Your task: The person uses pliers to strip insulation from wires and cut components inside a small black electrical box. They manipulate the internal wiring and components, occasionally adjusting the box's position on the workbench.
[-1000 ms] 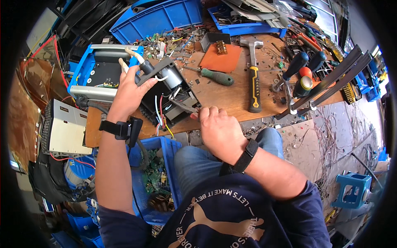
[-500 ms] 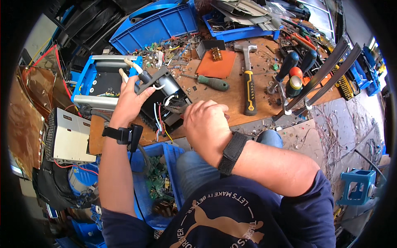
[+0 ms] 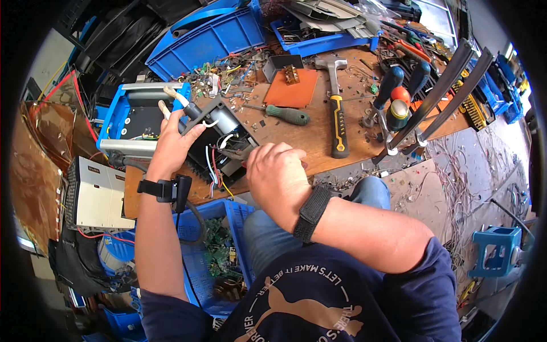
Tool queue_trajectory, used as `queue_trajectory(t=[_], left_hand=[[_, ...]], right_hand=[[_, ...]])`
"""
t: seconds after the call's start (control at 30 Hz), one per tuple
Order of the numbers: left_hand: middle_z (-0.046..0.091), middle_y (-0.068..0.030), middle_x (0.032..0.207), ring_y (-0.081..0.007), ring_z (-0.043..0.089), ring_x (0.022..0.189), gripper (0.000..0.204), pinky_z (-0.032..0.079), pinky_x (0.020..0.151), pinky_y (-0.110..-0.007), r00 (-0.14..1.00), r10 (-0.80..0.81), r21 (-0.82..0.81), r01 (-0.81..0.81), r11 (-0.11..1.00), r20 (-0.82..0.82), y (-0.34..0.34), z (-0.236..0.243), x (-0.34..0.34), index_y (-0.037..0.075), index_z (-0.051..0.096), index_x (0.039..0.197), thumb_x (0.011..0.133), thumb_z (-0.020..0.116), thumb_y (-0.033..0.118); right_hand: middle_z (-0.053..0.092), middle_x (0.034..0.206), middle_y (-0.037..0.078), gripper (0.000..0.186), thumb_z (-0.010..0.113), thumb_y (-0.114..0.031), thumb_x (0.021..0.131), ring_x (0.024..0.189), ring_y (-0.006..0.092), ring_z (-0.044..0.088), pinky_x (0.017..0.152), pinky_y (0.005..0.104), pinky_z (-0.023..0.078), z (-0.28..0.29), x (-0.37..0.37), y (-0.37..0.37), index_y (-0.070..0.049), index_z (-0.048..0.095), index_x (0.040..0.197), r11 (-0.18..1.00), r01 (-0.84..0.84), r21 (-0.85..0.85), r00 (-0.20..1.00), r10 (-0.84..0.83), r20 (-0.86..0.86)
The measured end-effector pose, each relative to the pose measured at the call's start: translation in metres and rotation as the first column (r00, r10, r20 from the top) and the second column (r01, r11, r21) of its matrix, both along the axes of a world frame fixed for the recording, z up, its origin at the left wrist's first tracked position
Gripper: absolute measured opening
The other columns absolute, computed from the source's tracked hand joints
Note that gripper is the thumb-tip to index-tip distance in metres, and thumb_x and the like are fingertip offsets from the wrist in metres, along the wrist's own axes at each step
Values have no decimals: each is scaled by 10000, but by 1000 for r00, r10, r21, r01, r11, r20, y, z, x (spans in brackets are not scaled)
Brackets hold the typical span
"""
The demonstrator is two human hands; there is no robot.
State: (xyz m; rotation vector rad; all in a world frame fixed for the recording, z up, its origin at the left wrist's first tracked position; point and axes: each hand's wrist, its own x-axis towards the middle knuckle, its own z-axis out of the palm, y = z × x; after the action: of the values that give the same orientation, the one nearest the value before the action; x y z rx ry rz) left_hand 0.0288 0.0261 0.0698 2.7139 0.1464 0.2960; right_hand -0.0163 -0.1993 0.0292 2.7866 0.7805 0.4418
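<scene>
An opened black device with a silver cylinder and loose white, red, blue and yellow wires lies tilted at the bench's near edge. My left hand is closed on its grey plastic frame, beside two thick cable ends in pale sleeves. In my right hand, fingers wrapped round the handles, is a pair of pliers. The dark jaws reach in among the wires below the cylinder; whether they grip one, I cannot tell. My palm hides most of the handles.
Right of the device lie a green-handled screwdriver, an orange plate and a hammer. A clamp-like metal tool stands farther right. Behind are blue crates; a blue-framed case sits left. Below, a blue basket holds circuit boards.
The view has shifted slightly. The pliers' jaws have moved a little left, deeper among the wires. My left hand keeps its hold on the frame.
</scene>
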Motion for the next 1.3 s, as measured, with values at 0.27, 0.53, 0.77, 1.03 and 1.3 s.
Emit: queue_trajectory(t=[0.27, 0.53, 0.77, 1.03, 1.3], left_hand=[[483, -260, 1201, -407, 488, 1158, 620, 384, 987, -441, 1000, -3, 22, 2, 1000, 18, -2, 1, -1, 71, 483, 1289, 845, 693, 449], [473, -264, 1255, -395, 464, 1209, 688, 362, 1017, -425, 999, -1, 55, 3, 998, -37, -4, 5, -3, 22, 427, 1340, 867, 649, 469], [477, -256, 1254, -386, 463, 1210, 701, 358, 1023, -419, 1000, -9, 28, 9, 1000, -30, -3, 4, -4, 13, 436, 1332, 856, 658, 477], [479, -247, 1251, -374, 467, 1200, 655, 362, 1017, -414, 999, 3, 3, -2, 1000, -37, -9, 7, -4, 16, 445, 1324, 863, 666, 425], [485, -237, 1245, -366, 473, 1197, 640, 363, 1015, -412, 1000, -21, -14, 21, 1000, -10, -5, 5, -6, 13, 458, 1310, 866, 665, 425]], right_hand=[[605, 799, 155, 250, 488, -188, 879, 735, 293, 621, 529, 465, 502, -11, -6, -4, 19, 606, 955, 1000, -20, 4, 995, 20, 102], [596, 778, 120, 218, 502, -189, 862, 705, 258, 612, 499, 405, 484, -19, -6, -4, -5, 596, 933, 996, -4, 94, 1000, 2, 17], [643, 840, 160, 163, 513, -138, 864, 776, 310, 662, 614, 420, 537, -29, 2, -18, -5, 571, 939, 889, -1, 459, 945, 151, -289], [650, 1041, 223, 327, 544, -235, 945, 927, 361, 656, 791, 425, 514, -69, 17, -29, 55, 525, 1095, 569, 162, 806, 626, 572, -530], [632, 973, 104, 331, 509, -276, 999, 867, 211, 672, 694, 353, 577, -73, 30, -36, -22, 444, 1202, 435, 748, 502, -184, 862, -473]])
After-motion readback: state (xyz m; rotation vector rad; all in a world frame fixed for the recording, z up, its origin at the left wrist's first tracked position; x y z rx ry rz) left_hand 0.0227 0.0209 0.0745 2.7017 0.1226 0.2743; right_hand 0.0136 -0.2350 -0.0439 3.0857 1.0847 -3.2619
